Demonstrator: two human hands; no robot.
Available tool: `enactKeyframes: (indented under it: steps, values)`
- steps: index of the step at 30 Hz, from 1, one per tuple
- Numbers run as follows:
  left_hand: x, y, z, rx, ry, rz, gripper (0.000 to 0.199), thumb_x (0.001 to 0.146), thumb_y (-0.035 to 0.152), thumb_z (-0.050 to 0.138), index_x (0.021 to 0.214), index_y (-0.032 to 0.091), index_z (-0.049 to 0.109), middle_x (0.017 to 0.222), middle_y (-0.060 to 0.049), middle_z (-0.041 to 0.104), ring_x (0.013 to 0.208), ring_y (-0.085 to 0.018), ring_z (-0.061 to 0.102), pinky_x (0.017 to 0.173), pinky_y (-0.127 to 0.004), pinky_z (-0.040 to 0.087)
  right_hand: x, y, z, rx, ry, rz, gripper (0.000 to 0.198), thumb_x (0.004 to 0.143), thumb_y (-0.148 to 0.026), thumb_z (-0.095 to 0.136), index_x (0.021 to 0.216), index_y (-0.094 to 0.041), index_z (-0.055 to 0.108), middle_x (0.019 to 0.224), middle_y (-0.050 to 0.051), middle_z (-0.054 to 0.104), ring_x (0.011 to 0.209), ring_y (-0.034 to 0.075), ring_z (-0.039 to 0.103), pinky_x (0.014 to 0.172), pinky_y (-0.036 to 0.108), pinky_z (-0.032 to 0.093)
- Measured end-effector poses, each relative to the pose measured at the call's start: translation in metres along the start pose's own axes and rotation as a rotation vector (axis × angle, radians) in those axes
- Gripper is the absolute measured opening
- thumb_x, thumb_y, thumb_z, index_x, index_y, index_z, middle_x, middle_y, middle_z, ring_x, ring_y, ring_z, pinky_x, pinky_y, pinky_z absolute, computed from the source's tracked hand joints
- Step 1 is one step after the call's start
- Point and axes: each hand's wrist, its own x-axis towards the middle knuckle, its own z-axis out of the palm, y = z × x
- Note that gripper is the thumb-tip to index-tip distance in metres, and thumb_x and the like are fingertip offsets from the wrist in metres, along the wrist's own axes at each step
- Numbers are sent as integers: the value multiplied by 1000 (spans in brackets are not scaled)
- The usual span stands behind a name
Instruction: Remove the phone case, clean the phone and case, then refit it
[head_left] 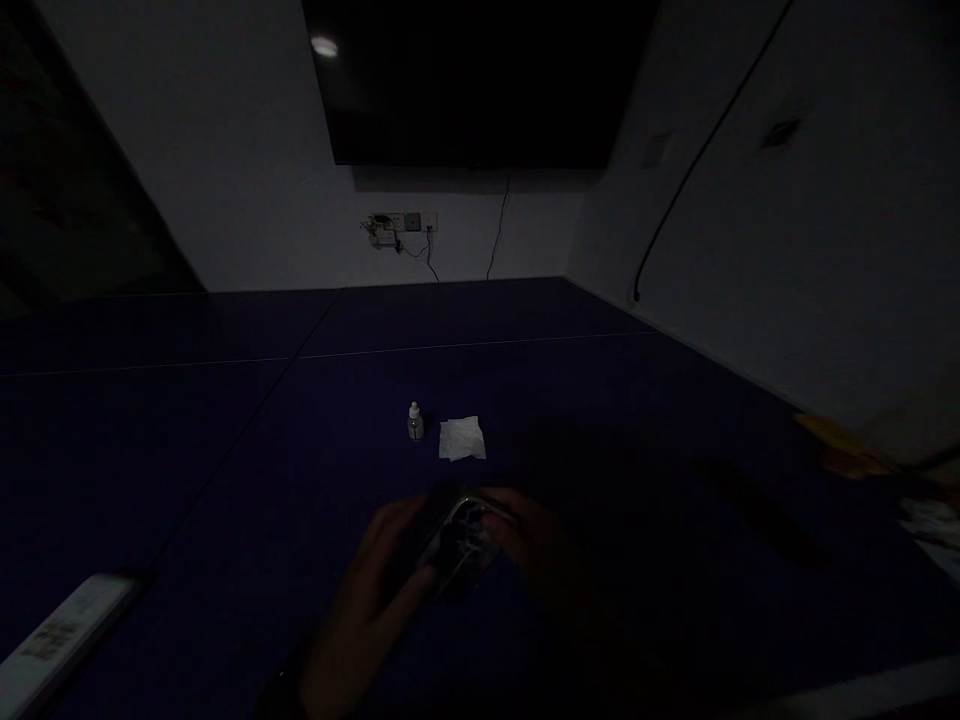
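In the dim light, my left hand grips the left side of a dark object with a shiny curved rim. Its thumb lies along the lower left edge. My right hand holds the other side, its thumb pressed on the upper right of the object's face. Bluish-white reflections or markings show on that face; it is too dark to tell what kind of thing it is. Just beyond the hands, a small dropper bottle with a white cap stands upright. Beside it on the right lies a white folded tissue.
A dark blue surface spreads all around. At the lower left is a long white box with print on it. Yellow packaging and pale items lie at the far right. Wall sockets with cords sit below a black screen.
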Motion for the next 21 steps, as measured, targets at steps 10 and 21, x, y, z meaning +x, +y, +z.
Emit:
enactKeyframes:
  steps: [10, 21]
  values:
    - [6, 5, 39, -524, 173, -430, 39, 75, 49, 78, 97, 16, 76, 92, -9, 78, 83, -24, 71, 72, -30, 55, -26, 21, 44, 65, 223, 187, 26, 79, -42, 63, 83, -17, 73, 80, 6, 73, 73, 22, 66, 64, 28, 50]
    - [2, -3, 51, -947, 202, -568, 41, 70, 47, 85, 92, 14, 78, 76, -8, 77, 69, -21, 71, 66, -29, 53, -26, 19, 49, 136, 229, 231, 39, 86, -52, 59, 83, -15, 71, 76, 5, 71, 70, 20, 64, 62, 27, 50]
